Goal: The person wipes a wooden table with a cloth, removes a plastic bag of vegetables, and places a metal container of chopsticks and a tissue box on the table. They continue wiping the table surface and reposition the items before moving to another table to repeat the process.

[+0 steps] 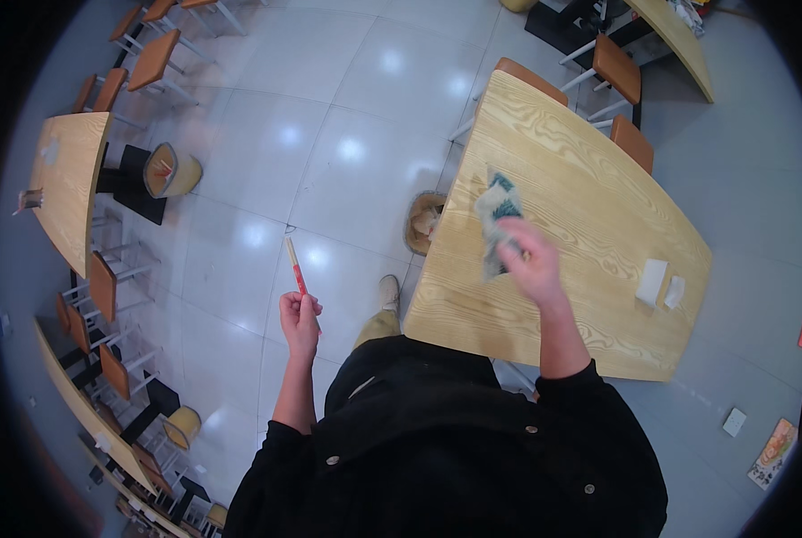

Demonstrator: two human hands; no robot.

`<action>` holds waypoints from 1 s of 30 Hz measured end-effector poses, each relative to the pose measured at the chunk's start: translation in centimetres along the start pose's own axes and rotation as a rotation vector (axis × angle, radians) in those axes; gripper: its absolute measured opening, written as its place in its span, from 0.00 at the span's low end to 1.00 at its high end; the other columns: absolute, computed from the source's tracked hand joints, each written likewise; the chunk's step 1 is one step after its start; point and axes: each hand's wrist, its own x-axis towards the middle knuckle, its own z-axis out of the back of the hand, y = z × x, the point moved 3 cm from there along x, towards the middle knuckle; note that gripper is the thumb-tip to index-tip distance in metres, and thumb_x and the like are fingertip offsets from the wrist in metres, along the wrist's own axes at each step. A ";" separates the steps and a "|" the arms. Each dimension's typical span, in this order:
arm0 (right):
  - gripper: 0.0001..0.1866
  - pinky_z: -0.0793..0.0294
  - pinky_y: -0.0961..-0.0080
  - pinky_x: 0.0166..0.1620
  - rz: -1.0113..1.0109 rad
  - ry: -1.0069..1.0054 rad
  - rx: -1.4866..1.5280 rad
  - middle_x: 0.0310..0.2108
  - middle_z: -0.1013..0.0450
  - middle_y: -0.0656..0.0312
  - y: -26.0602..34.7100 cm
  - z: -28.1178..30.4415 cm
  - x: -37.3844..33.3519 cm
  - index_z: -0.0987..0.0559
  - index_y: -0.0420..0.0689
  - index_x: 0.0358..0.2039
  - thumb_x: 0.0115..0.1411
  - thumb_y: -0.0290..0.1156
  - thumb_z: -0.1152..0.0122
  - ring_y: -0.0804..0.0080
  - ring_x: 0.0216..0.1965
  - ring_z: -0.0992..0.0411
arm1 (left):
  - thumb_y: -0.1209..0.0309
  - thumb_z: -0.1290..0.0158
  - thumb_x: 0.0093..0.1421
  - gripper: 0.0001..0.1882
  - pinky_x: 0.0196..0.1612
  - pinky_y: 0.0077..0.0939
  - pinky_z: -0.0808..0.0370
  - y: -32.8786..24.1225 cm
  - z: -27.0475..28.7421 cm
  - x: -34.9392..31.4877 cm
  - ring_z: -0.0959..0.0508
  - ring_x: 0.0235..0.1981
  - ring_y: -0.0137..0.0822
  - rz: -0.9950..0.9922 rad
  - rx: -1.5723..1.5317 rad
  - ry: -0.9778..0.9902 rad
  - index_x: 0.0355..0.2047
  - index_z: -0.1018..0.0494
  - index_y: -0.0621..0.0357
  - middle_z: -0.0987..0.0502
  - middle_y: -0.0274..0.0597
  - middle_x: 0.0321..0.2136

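Note:
My right hand (pixel 531 260) is closed on a green and white cloth (pixel 495 215) that lies against the top of a light wooden table (pixel 589 269). My left hand (pixel 300 318) is held out over the floor, away from the table. It grips a thin pair of chopsticks in a red and tan wrapper (pixel 294 265), pointing up and away from me. My black sleeves and jacket fill the lower middle of the view.
A white napkin holder (pixel 659 284) stands near the table's right edge. A woven bin (pixel 423 221) sits on the floor at the table's left side. Orange chairs (pixel 618 67) stand behind the table. More tables (pixel 65 184), chairs and a yellow bin (pixel 169 170) are at left.

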 end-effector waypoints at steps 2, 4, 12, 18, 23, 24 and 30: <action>0.12 0.28 0.73 0.47 0.155 0.208 -0.068 0.43 0.25 0.57 0.8 -2.4 -2.7 0.21 0.39 0.38 0.53 0.27 0.36 0.68 0.42 0.27 | 0.73 0.54 0.66 0.04 0.32 0.21 0.27 0.2 -0.1 0.3 0.27 0.26 0.26 0.002 -0.008 0.005 0.35 0.38 0.58 0.28 0.37 0.27; 0.14 0.29 0.69 0.50 -0.281 0.511 0.143 0.45 0.26 0.56 -0.5 -5.3 -6.1 0.21 0.41 0.37 0.50 0.31 0.33 0.61 0.45 0.28 | 0.74 0.54 0.65 0.04 0.32 0.19 0.28 0.3 -0.3 0.4 0.27 0.26 0.25 0.020 -0.038 0.008 0.35 0.38 0.58 0.28 0.36 0.27; 0.41 0.59 0.32 0.60 -0.153 0.069 -0.685 0.64 0.50 0.40 -6.1 -11.6 -8.3 0.34 0.46 0.59 0.49 0.56 0.37 0.31 0.65 0.58 | 0.73 0.54 0.66 0.04 0.32 0.21 0.27 1.2 -1.5 0.4 0.27 0.26 0.26 0.073 0.007 0.044 0.35 0.38 0.57 0.27 0.37 0.27; 0.40 0.62 0.35 0.62 -0.135 0.112 -0.711 0.65 0.53 0.40 -7.2 -14.8 -4.1 0.38 0.40 0.61 0.54 0.52 0.41 0.32 0.66 0.60 | 0.73 0.55 0.66 0.04 0.32 0.23 0.27 2.4 -2.7 -0.1 0.27 0.26 0.27 0.112 0.029 0.064 0.36 0.38 0.57 0.27 0.38 0.27; 0.28 0.54 0.44 0.64 0.211 0.203 -0.531 0.63 0.45 0.47 -6.2 -17.6 2.6 0.31 0.39 0.54 0.57 0.42 0.43 0.44 0.66 0.52 | 0.74 0.54 0.65 0.04 0.31 0.20 0.28 2.4 -3.3 -0.2 0.27 0.25 0.26 0.127 -0.001 0.040 0.35 0.38 0.58 0.27 0.37 0.26; 0.27 0.53 0.45 0.63 0.289 0.161 -0.448 0.63 0.44 0.48 -5.6 -17.7 3.7 0.30 0.39 0.53 0.56 0.42 0.42 0.46 0.65 0.50 | 0.74 0.54 0.66 0.04 0.31 0.20 0.28 2.2 -3.3 -0.3 0.27 0.25 0.26 0.117 0.006 0.036 0.35 0.38 0.58 0.27 0.37 0.26; 0.21 0.37 0.59 0.55 -0.114 0.384 0.081 0.53 0.32 0.51 -3.4 -15.2 4.8 0.26 0.37 0.48 0.62 0.40 0.47 0.58 0.52 0.33 | 0.73 0.54 0.66 0.04 0.33 0.22 0.27 1.4 -2.2 0.2 0.27 0.27 0.27 0.127 0.014 -0.056 0.36 0.38 0.58 0.28 0.38 0.27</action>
